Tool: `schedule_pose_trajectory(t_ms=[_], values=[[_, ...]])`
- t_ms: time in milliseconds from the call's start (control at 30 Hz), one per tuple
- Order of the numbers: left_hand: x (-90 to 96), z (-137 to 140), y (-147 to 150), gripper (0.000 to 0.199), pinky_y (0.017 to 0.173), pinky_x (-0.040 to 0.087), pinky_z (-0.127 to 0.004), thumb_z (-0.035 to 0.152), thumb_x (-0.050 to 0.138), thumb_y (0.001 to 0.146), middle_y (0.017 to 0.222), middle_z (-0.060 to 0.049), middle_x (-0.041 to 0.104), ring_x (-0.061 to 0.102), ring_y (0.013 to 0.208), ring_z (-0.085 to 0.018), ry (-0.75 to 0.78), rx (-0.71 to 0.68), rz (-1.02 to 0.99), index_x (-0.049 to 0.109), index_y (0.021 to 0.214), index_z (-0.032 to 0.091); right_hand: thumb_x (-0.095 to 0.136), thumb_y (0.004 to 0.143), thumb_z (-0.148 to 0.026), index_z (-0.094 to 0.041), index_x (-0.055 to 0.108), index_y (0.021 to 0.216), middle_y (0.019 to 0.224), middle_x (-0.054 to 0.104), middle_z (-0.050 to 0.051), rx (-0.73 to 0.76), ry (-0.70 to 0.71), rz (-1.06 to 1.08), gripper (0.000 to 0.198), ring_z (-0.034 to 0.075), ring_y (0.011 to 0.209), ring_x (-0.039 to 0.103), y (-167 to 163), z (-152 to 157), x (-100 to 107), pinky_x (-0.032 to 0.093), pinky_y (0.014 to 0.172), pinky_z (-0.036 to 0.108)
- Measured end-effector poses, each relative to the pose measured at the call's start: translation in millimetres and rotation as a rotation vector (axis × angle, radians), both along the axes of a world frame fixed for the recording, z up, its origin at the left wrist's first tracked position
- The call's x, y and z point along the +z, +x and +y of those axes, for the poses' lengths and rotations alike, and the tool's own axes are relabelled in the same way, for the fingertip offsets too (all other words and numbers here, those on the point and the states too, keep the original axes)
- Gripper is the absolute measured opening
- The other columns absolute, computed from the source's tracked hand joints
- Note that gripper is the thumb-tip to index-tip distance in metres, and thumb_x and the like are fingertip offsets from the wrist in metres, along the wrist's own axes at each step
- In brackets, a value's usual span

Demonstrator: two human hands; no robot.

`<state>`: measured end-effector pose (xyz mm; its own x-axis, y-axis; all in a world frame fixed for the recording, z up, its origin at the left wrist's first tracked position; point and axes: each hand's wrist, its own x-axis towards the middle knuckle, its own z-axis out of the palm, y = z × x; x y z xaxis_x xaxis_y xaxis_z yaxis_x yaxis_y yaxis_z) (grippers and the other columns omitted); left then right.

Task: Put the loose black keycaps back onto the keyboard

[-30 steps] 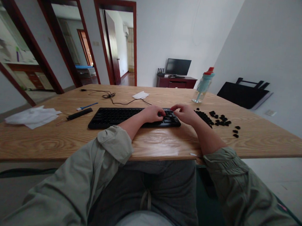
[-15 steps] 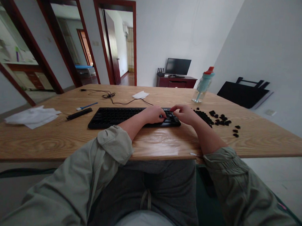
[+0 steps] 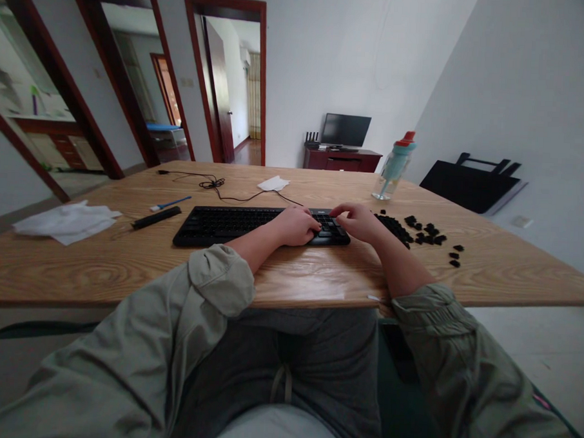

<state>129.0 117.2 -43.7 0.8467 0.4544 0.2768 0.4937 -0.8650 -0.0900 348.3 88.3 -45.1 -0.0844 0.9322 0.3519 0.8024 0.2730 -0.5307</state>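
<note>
A black keyboard (image 3: 214, 225) lies along the near half of the table. Over its right part rests my left hand (image 3: 299, 226), fingers curled down at the keys beside the number pad. My right hand (image 3: 357, 220) comes in from the right, its bent thumb and index finger close together at the number pad's upper keys. Whatever is between the fingers of either hand is hidden or too small to make out. Just right of the keyboard, partly behind my right hand, is a heap of small black pieces that look like keycaps (image 3: 395, 230).
More loose black pieces (image 3: 429, 233) lie farther right. A clear bottle with a red lid (image 3: 393, 168) stands behind them. On the left are white tissues (image 3: 66, 222), a black bar (image 3: 156, 218) and a blue-handled brush (image 3: 171, 204). A cable (image 3: 235, 198) and folded paper (image 3: 274, 183) lie behind the keyboard.
The view has shifted very slightly. Both hands stay at the same part of the keyboard, with only small finger movements at most.
</note>
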Motion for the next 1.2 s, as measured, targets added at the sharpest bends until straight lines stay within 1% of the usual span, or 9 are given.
schedule_pose_trajectory(t_ms=[133, 300, 567, 733, 867, 967, 1033, 1100, 1200], values=[[6.2, -3, -19, 0.045, 0.110, 0.037, -0.044, 0.024, 0.051, 0.083, 0.141, -0.002, 0.060, 0.051, 0.128, -0.025, 0.001, 0.052, -0.061, 0.069, 0.125, 0.026, 0.054, 0.078, -0.020, -0.014, 0.076, 0.094, 0.069, 0.067, 0.003, 0.000, 0.044, -0.016, 0.028, 0.013, 0.057, 0.052, 1, 1, 0, 0.042, 0.059, 0.025], [8.7, -12, -36, 0.043, 0.113, 0.028, -0.056, 0.035, 0.048, 0.088, 0.154, -0.004, 0.045, 0.035, 0.141, -0.033, -0.018, 0.103, 0.051, 0.068, 0.126, 0.029, 0.054, 0.079, -0.019, -0.015, 0.076, 0.095, 0.077, 0.070, 0.005, 0.002, 0.063, -0.005, 0.027, 0.014, 0.061, 0.054, 2, 0, -1, 0.043, 0.059, 0.025], [8.4, -23, -28, 0.052, 0.114, 0.020, -0.062, 0.042, 0.040, 0.094, 0.161, -0.011, 0.031, 0.019, 0.148, -0.039, 0.002, 0.123, 0.144, 0.055, 0.140, 0.024, 0.054, 0.078, -0.020, -0.015, 0.076, 0.093, 0.077, 0.070, 0.005, 0.013, 0.085, -0.001, 0.027, 0.014, 0.060, 0.053, 3, 1, -1, 0.044, 0.062, 0.028], [10.9, -31, -28, 0.051, 0.116, 0.013, -0.064, 0.044, 0.039, 0.096, 0.162, -0.012, 0.029, 0.012, 0.150, -0.041, -0.083, 0.098, 0.146, 0.059, 0.137, 0.022, 0.054, 0.076, -0.021, -0.015, 0.075, 0.090, 0.078, 0.070, 0.005, 0.033, 0.116, 0.019, 0.027, 0.014, 0.060, 0.052, 2, 1, -1, 0.043, 0.061, 0.028], [27.3, -81, -41, 0.047, 0.117, 0.010, -0.065, 0.048, 0.039, 0.097, 0.164, -0.003, 0.025, 0.003, 0.152, -0.039, -0.307, -0.037, 0.081, 0.059, 0.136, 0.032, 0.053, 0.075, -0.024, -0.014, 0.073, 0.091, 0.082, 0.070, 0.006, 0.058, 0.174, 0.109, 0.027, 0.013, 0.059, 0.050, -3, -8, 7, 0.042, 0.061, 0.028], [31.8, -144, -66, 0.051, 0.120, 0.022, -0.052, 0.048, 0.042, 0.095, 0.161, 0.000, 0.033, 0.021, 0.151, -0.031, -0.523, -0.254, -0.069, 0.052, 0.143, 0.034, 0.054, 0.079, -0.029, -0.016, 0.072, 0.097, 0.082, 0.068, 0.006, 0.079, 0.203, 0.287, 0.029, 0.014, 0.060, 0.051, -6, -47, 17, 0.043, 0.059, 0.029], [15.3, -184, -90, 0.047, 0.114, 0.039, -0.038, 0.047, 0.042, 0.095, 0.146, 0.003, 0.054, 0.048, 0.137, -0.024, -0.800, -0.360, -0.106, 0.055, 0.140, 0.039, 0.057, 0.083, -0.034, -0.022, 0.072, 0.101, 0.079, 0.066, 0.005, 0.174, 0.132, 0.371, 0.027, 0.018, 0.066, 0.057, -2, -94, 17, 0.046, 0.063, 0.031], [-25.0, -214, -118, 0.039, 0.108, 0.047, -0.034, 0.046, 0.046, 0.094, 0.126, 0.005, 0.069, 0.062, 0.122, -0.022, -1.033, -0.336, -0.034, 0.064, 0.128, 0.043, 0.059, 0.085, -0.036, -0.029, 0.074, 0.099, 0.094, 0.070, 0.007, 0.323, -0.033, 0.363, 0.022, 0.023, 0.084, 0.063, 7, -149, 2, 0.051, 0.076, 0.035], [-125.9, -239, -159, 0.038, 0.114, 0.040, -0.048, 0.045, 0.052, 0.090, 0.141, 0.002, 0.059, 0.052, 0.134, -0.027, -0.936, 0.323, -0.223, 0.068, 0.124, 0.039, 0.060, 0.086, -0.041, -0.034, 0.075, 0.104, 0.097, 0.071, 0.007, 0.503, -0.394, 0.297, 0.024, 0.026, 0.091, 0.066, 18, -217, -58, 0.054, 0.082, 0.040]])
